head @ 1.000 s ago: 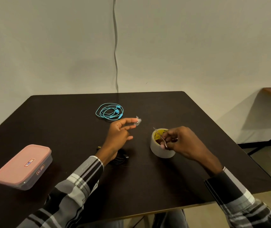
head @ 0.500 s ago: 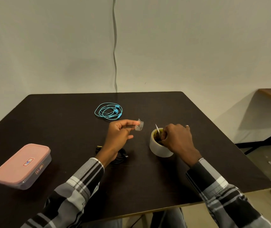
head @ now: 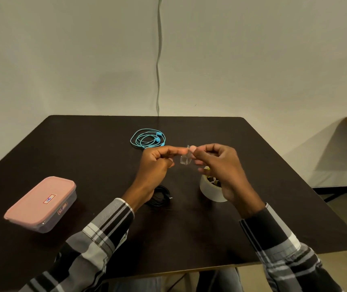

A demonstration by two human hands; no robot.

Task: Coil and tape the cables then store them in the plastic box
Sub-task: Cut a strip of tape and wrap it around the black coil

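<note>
Since half a second ago the right hand point(head: 221, 165) has left the tape roll point(head: 211, 189) and come up to meet the left hand point(head: 157, 163) above the middle of the table point(head: 273, 186); both now pinch one short clear tape strip point(head: 184, 158) between fingertips and thumbs, their other fingers loosely curled.

From largest to smallest: the table carries everything. The pink-lidded box point(head: 42, 203) sits near its left edge, well apart from the hands, with the lid on. The roll stands upright just under the right wrist, partly hidden by it. The blue cable point(head: 148, 141), an earphone lead, lies in loose loops at the far middle, just beyond the left fingertips, with no tape that can be made out on it. The black cable point(head: 160, 196) lies bundled under the left wrist, mostly hidden; whether it is taped cannot be told. The strip is held in the air between the hands, touching neither cable.

As a judgement, the task is in its early to middle part. Both cables look coiled, and a piece of tape is off the roll and ready. Left to do: binding a coil with this strip, taping the other, opening the box, and putting both inside. Nothing is stored yet.
</note>
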